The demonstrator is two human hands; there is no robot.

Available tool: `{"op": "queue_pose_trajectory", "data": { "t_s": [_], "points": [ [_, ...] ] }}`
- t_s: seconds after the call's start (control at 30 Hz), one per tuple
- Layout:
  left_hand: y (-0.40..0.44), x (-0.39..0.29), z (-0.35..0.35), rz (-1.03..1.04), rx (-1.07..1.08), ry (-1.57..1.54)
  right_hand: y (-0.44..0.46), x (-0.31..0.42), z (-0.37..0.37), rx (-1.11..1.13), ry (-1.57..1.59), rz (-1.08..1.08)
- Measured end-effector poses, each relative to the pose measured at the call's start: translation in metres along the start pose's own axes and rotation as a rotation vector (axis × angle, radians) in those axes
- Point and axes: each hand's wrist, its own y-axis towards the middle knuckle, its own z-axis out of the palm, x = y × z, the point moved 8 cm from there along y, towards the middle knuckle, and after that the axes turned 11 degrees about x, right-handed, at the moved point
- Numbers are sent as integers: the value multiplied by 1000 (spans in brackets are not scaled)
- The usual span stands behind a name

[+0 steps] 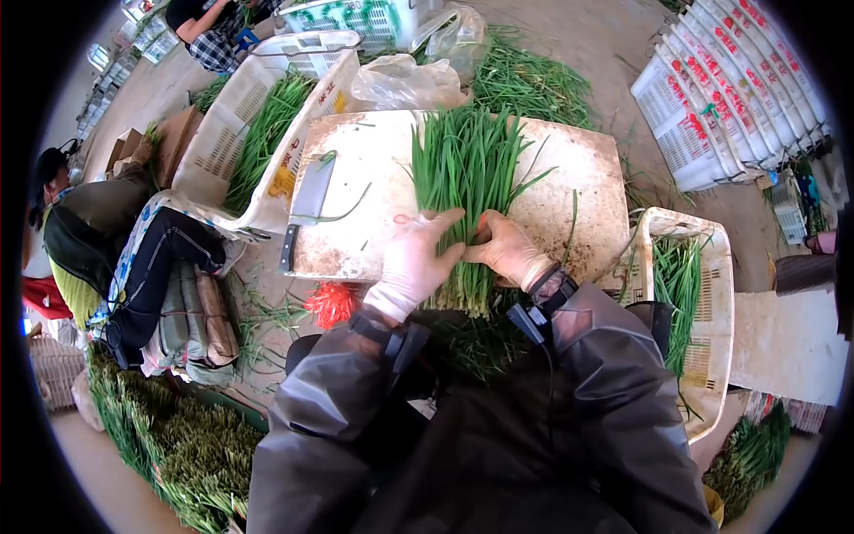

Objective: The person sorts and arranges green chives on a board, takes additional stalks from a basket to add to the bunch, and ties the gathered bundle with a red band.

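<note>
A thick bunch of green chives lies on a white, dirt-stained board, its cut stem ends towards me. My left hand, in a pale glove, is closed around the left side of the bunch near the stems. From the right, my right hand, also gloved, grips the bunch with its fingers curled in. A small bit of red shows by each hand; I cannot make out what it is. On the board's left side rests a cleaver with a black handle, a loose leaf across its blade.
Red ties sit below the board's left corner. White crates of chives stand left and right. Loose chives and a clear plastic bag lie behind the board. Stacked crates stand far right. A person sits at left.
</note>
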Motion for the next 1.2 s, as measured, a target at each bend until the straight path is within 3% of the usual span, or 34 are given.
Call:
{"op": "queue_pose_trajectory", "data": {
  "t_s": [0.4, 0.7, 0.8, 0.9, 1.0, 1.07, 1.13, 1.2],
  "points": [
    [26, 11, 16, -64, 229, 8, 4, -4, 3, 18, -13, -11],
    [38, -2, 14, 25, 214, 178, 3, -1, 1, 37, -36, 4],
    [43, 6, 17, 34, 91, 284, 4, 0, 3, 47, -17, 2],
    [42, 13, -4, 52, -390, 114, -1, 10, -2, 1, -168, 28],
    [45, 80, -15, -353, -525, -780, -2, 7, -1, 32, -52, 20],
    [33, 114, -21, -447, -692, -1146, -5, 10, -1, 31, -41, 7],
    [24, 135, -20, -541, -727, -1243, -5, 9, -1, 39, -52, 11],
    [23, 135, -22, -513, -569, -1127, -4, 6, -3, 47, -79, 34]
  ]
}}
